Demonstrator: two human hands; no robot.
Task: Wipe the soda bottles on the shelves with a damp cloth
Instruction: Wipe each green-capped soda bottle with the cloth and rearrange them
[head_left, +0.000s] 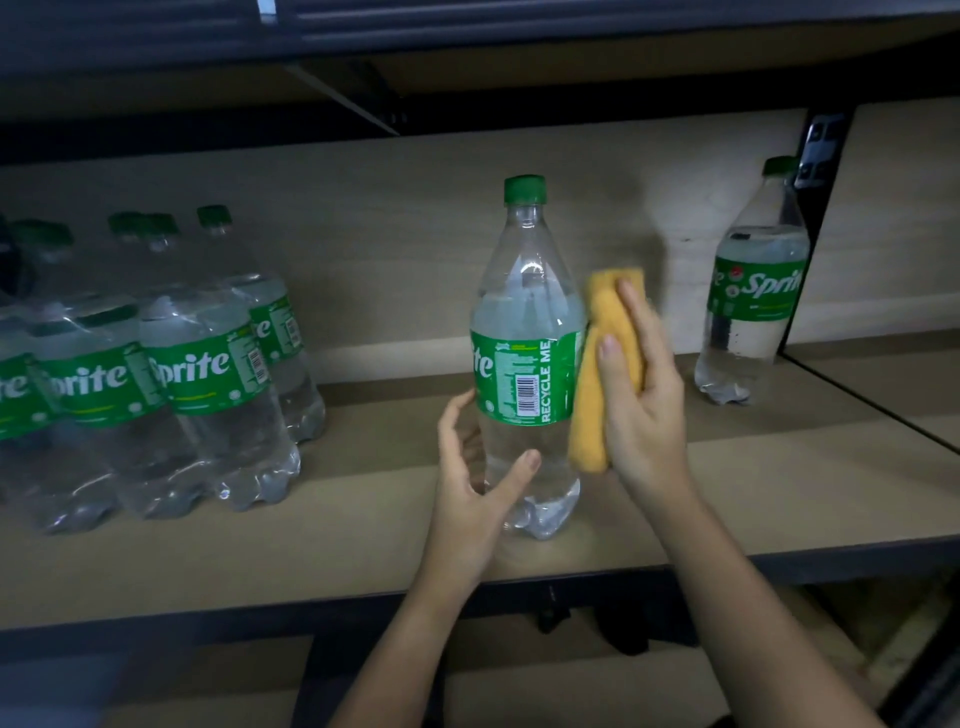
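Observation:
A clear Sprite bottle (524, 332) with a green cap and green label stands upright in the middle of the wooden shelf (332, 525). My left hand (475, 483) curls round its lower part, thumb in front, fingers behind. My right hand (636, 395) grips a folded yellow cloth (592, 384) and holds it against the bottle's right side at label height. Another single Sprite bottle (753, 291) stands at the right end of the shelf.
A shrink-wrapped pack of several Sprite bottles (156, 374) fills the left of the shelf. A dark metal upright (818, 171) divides the shelf on the right. Another shelf board sits close overhead, and a lower shelf shows beneath my arms.

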